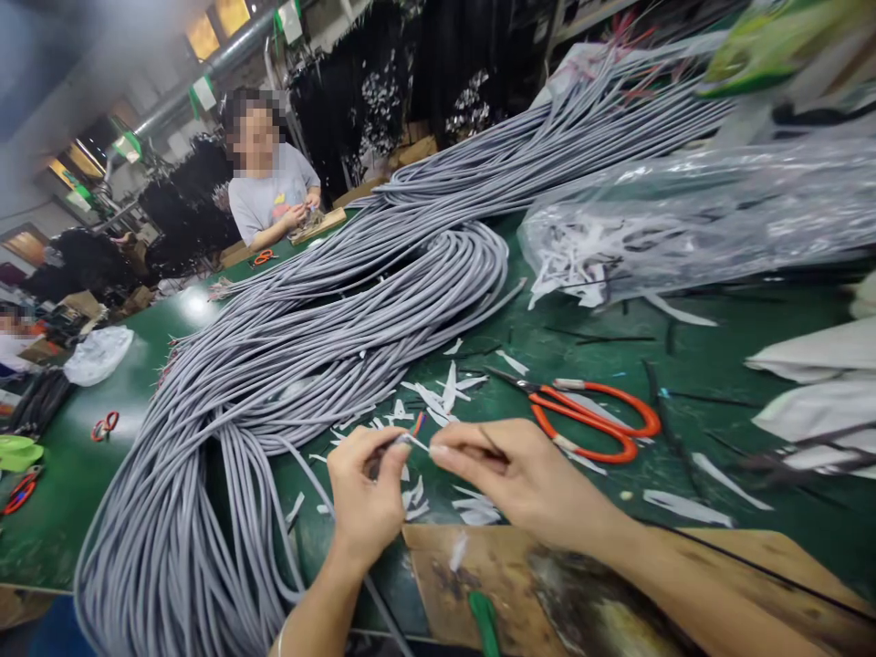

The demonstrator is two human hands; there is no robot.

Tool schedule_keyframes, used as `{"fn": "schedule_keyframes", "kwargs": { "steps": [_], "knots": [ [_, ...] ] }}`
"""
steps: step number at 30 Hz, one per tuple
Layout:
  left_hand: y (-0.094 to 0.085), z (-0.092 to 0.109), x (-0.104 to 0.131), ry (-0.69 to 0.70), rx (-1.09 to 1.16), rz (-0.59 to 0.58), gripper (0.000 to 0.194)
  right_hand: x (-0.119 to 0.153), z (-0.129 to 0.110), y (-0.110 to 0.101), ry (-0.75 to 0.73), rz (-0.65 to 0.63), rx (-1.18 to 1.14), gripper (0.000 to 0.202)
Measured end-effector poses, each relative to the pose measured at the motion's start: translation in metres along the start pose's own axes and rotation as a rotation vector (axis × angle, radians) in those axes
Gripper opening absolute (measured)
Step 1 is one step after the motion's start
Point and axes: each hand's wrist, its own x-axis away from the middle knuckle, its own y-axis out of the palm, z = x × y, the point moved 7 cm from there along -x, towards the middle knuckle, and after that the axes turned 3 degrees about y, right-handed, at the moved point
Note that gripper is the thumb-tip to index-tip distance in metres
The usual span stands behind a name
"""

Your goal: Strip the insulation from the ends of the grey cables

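The left hand [366,497] pinches a grey cable [383,453] end above the green table [171,315]; the right hand [510,470] pinches its coloured wires [418,425]. I think it is best to hold the sheath firmly and pull the wires straight, without twisting.

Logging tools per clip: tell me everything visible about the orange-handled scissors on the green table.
The scissors have dark metal blades and bright orange loop handles, seemingly plastic-coated. They lie flat and shut on the green table, tips pointing left toward the grey cable bundle, handles to the right. White paper-like scraps lie around them, one strip apparently under the handles. Neither the left hand nor the right hand touches them.
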Motion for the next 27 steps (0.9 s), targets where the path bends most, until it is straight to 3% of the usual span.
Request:
{"fn": "schedule_keyframes", "kwargs": {
  "steps": [3,5,9,14,18,21,24,27],
  "knots": [
    [0.009,0.003,0.001,0.073,-0.113,-0.06,0.019,0.009,-0.017,-0.003,-0.246,0.118,0.218,0.027],
    [0.017,0.012,0.003,0.21,-0.149,-0.136,0.021,0.01,-0.016,-0.009,-0.269,0.181,0.274,0.027],
    [0.023,0.024,0.008,0.379,-0.128,-0.216,0.022,0.003,-0.001,-0.019,-0.117,0.208,0.256,0.026],
    [0.021,0.026,0.007,0.399,-0.042,-0.275,0.022,-0.006,0.021,-0.013,0.138,0.12,0.285,0.024],
    [0.015,0.016,0.001,0.27,0.0,-0.255,0.018,-0.01,0.036,-0.006,0.292,-0.096,0.4,0.031],
    [0.014,-0.001,-0.002,0.041,0.031,-0.217,0.011,-0.009,0.042,-0.008,0.307,-0.219,0.481,0.03],
    [0.015,-0.017,0.0,-0.156,0.121,-0.168,0.014,-0.007,0.048,-0.017,0.362,-0.243,0.63,0.018],
    [0.012,-0.019,0.003,-0.173,0.151,-0.097,0.019,-0.004,0.056,-0.04,0.49,-0.157,0.815,0.017]
  ]
}}
